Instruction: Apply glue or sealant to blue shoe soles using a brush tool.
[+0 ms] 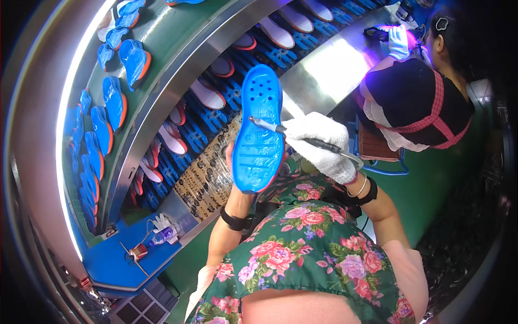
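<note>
Green shelf (162, 48): orange-edged blue soles (114, 102). Blue table (110, 264): purple-labelled bottle (164, 234).

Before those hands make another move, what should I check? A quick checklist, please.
1. Blue sole held: ok, the left fingers are at its edge.
2. Pen-like tool held: ok, in the gloved right fingers.
3. Tool's tip over the sole: ok, above its middle part.
4. Tip touching the surface: cannot tell from this one view.
5. Left fingers gloved: not ok, they look bare.
6. Co-worker apart from the sole: ok, off to the right.
</note>
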A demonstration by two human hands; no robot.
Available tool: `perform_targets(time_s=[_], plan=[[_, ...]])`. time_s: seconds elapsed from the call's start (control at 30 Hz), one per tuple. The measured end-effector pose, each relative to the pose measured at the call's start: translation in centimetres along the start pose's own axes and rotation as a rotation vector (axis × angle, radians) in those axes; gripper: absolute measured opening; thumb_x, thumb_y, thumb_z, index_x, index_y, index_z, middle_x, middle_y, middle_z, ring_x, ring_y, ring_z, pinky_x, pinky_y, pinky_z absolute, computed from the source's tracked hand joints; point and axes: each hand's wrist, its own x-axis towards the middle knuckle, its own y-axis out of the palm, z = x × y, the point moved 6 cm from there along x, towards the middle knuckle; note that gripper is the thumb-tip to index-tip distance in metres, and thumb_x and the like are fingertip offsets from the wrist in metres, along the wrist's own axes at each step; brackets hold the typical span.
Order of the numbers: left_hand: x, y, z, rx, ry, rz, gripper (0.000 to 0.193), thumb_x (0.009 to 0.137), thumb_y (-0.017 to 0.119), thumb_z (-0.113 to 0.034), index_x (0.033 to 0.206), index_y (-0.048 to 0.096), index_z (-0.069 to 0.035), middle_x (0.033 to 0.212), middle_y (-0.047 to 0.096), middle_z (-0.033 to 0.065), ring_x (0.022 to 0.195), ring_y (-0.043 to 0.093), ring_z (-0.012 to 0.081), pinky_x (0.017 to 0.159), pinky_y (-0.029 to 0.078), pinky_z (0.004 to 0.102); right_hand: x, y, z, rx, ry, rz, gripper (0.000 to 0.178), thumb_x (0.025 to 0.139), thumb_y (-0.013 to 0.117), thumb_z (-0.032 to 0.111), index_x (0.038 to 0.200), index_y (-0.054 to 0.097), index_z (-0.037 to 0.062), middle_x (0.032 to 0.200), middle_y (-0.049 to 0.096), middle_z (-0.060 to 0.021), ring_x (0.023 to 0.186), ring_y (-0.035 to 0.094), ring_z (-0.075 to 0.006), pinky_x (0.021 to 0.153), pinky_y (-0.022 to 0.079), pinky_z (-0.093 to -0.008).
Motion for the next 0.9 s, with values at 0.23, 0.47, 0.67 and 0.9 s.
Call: perform_targets(time_s=[0.23, 0.47, 0.67, 0.9], plan=[[0.4, -0.4, 1.3, 0.040, 0.034, 0.228, 0.093, 0.086, 0.066, -0.068, 0.153, 0.044, -0.007, 0.147, 0.055, 0.0194, 0.133, 0.056, 0.0391, 0.113, 0.043, 0.0585, 2.4, -0.4, 3.2, -0.083, -0.146, -0.031, 0.016, 0.078, 0.080, 0.003, 0.094, 0.078, 0.0028, 0.094, 0.078, -0.0122, 0.083, 0.074, -0.0256, 0.075, 0.058, -0.0353], [0.3, 0.2, 3.6, 0.057, 0.014, 0.064, 0.098, 0.085, 0.062, -0.075, 0.159, 0.035, -0.015, 0.151, 0.049, 0.0233, 0.131, 0.054, 0.0502, 0.104, 0.045, 0.0718, 4.4, -0.2, 5.0, -0.290, -0.461, -0.001, 0.027, 0.078, 0.078, 0.000, 0.104, 0.079, 0.0047, 0.104, 0.077, -0.0123, 0.092, 0.072, -0.0275, 0.080, 0.058, -0.0373], [-1.1, -1.2, 2.9, 0.597, 0.240, -0.279, 0.092, 0.092, 0.060, -0.066, 0.162, 0.029, -0.014, 0.159, 0.043, 0.0187, 0.143, 0.044, 0.0421, 0.117, 0.036, 0.0631, 2.2, 1.3, 6.9, -0.414, -0.467, 0.094, 0.032, 0.081, 0.076, 0.006, 0.113, 0.077, 0.0085, 0.114, 0.076, -0.0125, 0.098, 0.073, -0.0290, 0.088, 0.057, -0.0415], [0.2, -1.1, 3.2, 0.009, 0.149, 0.198, 0.073, 0.099, 0.054, -0.063, 0.154, 0.045, -0.015, 0.151, 0.054, 0.0131, 0.135, 0.054, 0.0363, 0.116, 0.041, 0.0572, 1.8, -0.7, 4.4, 0.012, -0.176, -0.113, 0.026, 0.079, 0.078, 0.004, 0.105, 0.080, 0.0070, 0.108, 0.076, -0.0165, 0.094, 0.074, -0.0283, 0.084, 0.058, -0.0389]])
